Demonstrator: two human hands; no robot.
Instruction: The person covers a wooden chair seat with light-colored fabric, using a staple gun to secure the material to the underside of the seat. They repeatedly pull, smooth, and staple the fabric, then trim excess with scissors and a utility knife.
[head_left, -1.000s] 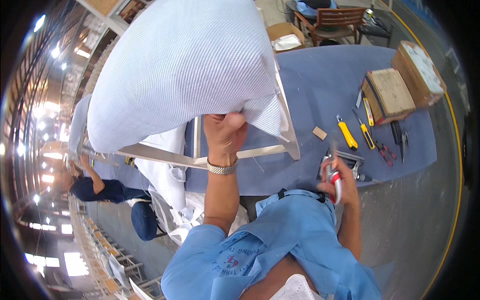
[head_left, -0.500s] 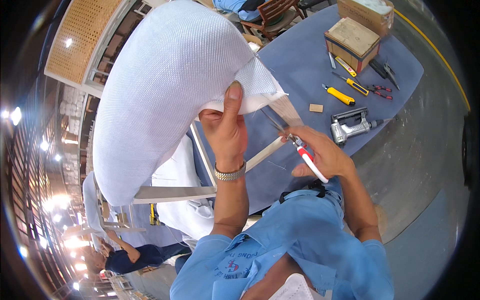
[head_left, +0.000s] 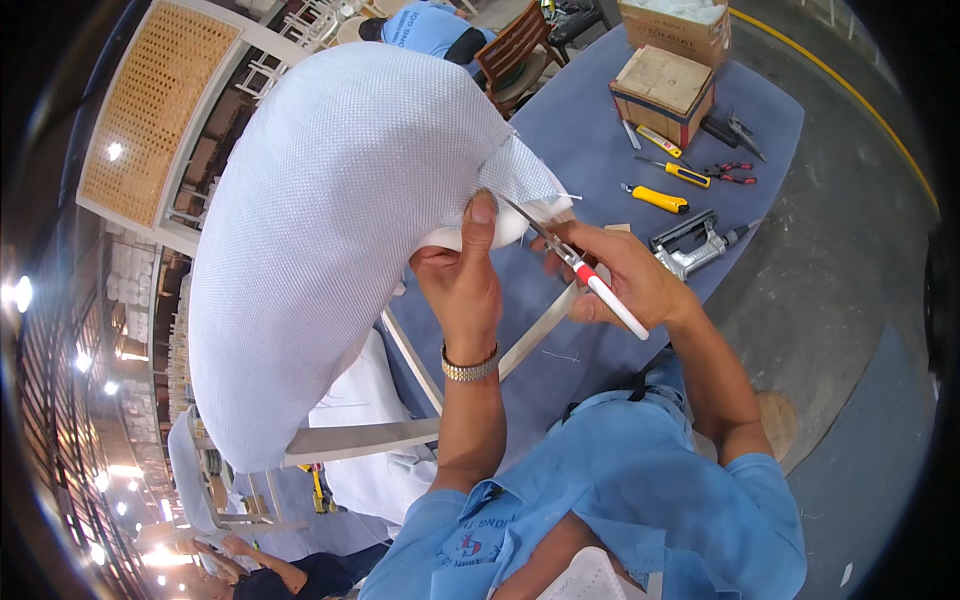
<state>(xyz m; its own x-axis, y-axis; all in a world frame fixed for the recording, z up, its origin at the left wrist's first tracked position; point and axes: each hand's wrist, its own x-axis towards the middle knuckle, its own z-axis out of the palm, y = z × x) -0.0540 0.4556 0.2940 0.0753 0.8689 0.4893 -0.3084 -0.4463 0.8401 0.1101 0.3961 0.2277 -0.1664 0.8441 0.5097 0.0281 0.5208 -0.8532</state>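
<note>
A large curved chair cushion [head_left: 330, 230] in pale woven fabric sits on a light wooden frame [head_left: 365, 438]. My left hand [head_left: 460, 295] pinches its lower right edge, thumb on top of the fabric and fingers curled underneath. Beyond the thumb, a loose flap [head_left: 518, 172] of the same fabric stands out with frayed threads at its corner. My right hand [head_left: 640, 280] grips scissors [head_left: 608, 298] with a red and white handle. Their blades point up and left, with the tip at the flap beside my left thumb; whether they bite into the cloth, I cannot tell.
On the blue-covered table [head_left: 570, 115] lie a staple gun [head_left: 695, 250], yellow-handled cutters [head_left: 660, 199], a screwdriver [head_left: 685, 174] and pliers [head_left: 735, 172]. A box [head_left: 660, 85] stands behind them. Another person [head_left: 300, 575] works at lower left; a blue-shirted person [head_left: 425, 30] is at the top.
My right hand has brought the scissors up and left, from below the cushion edge to the fabric flap. My left hand keeps its pinch. The whole view has shifted slightly.
</note>
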